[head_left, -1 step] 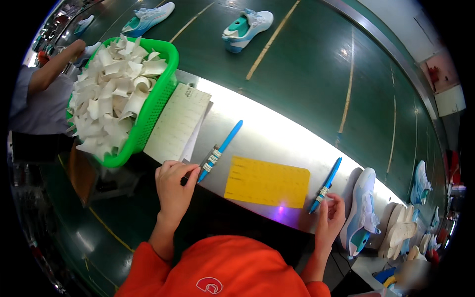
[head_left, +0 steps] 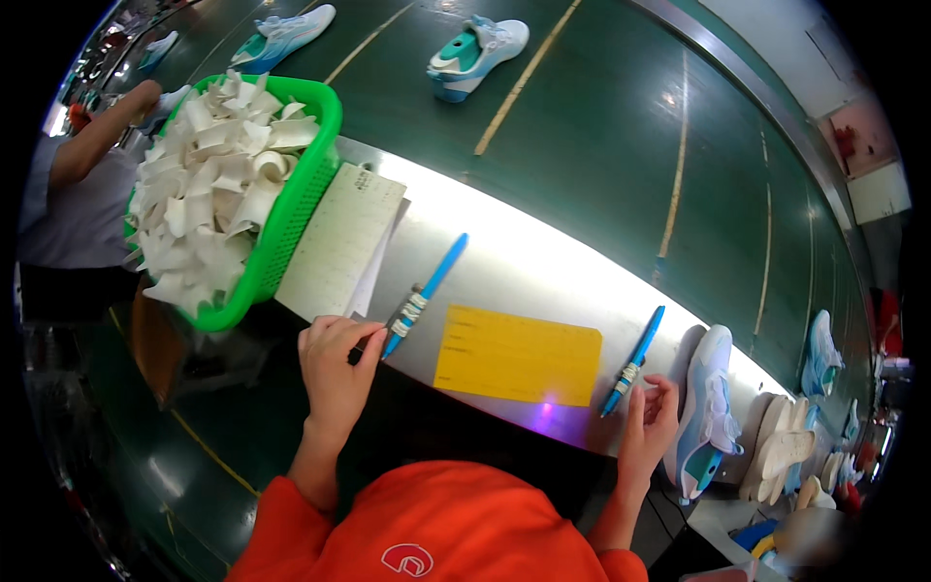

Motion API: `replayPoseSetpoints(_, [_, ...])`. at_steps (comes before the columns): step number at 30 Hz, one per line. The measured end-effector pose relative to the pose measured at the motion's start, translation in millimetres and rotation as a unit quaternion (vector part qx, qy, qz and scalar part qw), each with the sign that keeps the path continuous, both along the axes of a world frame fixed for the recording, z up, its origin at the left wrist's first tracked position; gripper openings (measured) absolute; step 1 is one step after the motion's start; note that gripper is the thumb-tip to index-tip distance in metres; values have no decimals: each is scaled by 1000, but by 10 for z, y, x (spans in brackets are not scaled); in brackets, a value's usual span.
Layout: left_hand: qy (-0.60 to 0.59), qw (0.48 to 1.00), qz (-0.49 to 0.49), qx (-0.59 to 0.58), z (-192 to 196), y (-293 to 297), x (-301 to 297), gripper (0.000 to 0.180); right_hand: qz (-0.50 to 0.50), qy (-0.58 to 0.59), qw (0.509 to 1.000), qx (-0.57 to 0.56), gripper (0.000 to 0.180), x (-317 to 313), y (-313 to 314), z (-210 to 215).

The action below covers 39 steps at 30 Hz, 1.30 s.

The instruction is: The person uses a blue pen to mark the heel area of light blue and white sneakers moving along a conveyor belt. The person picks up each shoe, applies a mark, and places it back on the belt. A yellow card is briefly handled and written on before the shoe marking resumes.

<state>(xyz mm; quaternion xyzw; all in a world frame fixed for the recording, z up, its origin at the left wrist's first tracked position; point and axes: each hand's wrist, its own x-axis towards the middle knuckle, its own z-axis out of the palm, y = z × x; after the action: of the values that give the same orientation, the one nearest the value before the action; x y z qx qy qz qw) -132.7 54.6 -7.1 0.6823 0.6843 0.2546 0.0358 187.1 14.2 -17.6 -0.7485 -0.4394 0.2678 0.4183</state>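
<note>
Yellow card [head_left: 519, 355] lay on a metal ledge [head_left: 543, 281]. Left of the card, my left hand [head_left: 335, 367] pinched a dark item [head_left: 357, 351] beside a blue pen [head_left: 438, 270]; right of it, my right hand [head_left: 648, 424] curled loosely near a second blue pen [head_left: 646, 338].

Head-worn fisheye view, facing down, metal ledge [head_left: 524, 267] near, green belt [head_left: 592, 155] beyond

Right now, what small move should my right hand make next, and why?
Probably close the right hand gently on the blue pen beside it: the pen lies loose on the metal ledge, its pale-wrapped grip close by the half-curled fingers.
</note>
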Motion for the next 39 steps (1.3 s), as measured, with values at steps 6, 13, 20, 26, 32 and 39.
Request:
replayPoseSetpoints(6, [6,1000,-3,8,-18,-9,51,8,-16,-130,989,-62,23,132,200,-93])
replayPoseSetpoints(13, [-119,961,-236,75,432,-210,482,13,29,-224,960,-164,26,139,344,-105])
replayPoseSetpoints(20, [-402,703,-570,139,800,-345,1166,19,34,79,994,-64,13,349,136,-171])
replayPoseSetpoints(26, [-506,650,-531,202,928,-378,1436,17,-48,329,941,56,14,235,-90,-124])
replayPoseSetpoints(32, [-409,737,-531,88,687,-323,1234,14,-20,387,917,92,18,-53,-215,90])
replayPoseSetpoints(39, [-342,839,-388,-170,52,-419,1170,22,97,305,937,142,31,-314,-541,121])
